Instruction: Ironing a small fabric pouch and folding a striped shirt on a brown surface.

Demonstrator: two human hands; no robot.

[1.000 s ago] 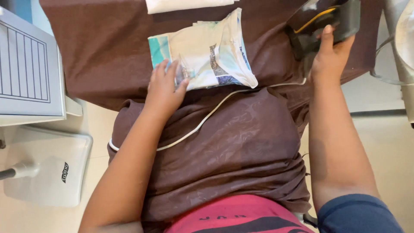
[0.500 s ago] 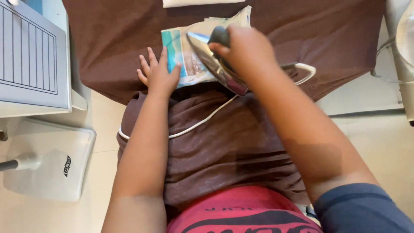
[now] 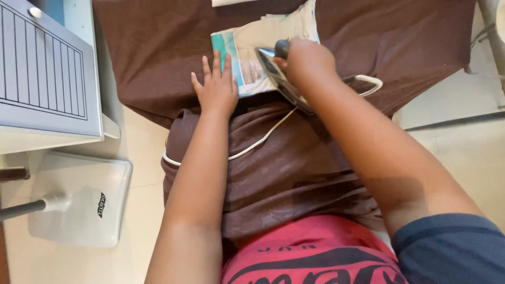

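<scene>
Hands: left (image 3: 216, 89) flat on cloth's (image 3: 252, 44) edge, right (image 3: 305, 60) gripping iron (image 3: 279, 73).

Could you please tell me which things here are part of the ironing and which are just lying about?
In use: iron in right hand; folded printed cloth under left hand; brown cover; white cord.

Lying about: white stand base; lined board; white cloth.

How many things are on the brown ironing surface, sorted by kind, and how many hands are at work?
Hands: 2, left hand flat on the cloth's edge, right hand gripping the iron
Irons: 1, iron
Printed cloths: 1, folded cloth
White cords: 1, cord
Brown covers: 1, brown cover
Total: 6
</scene>
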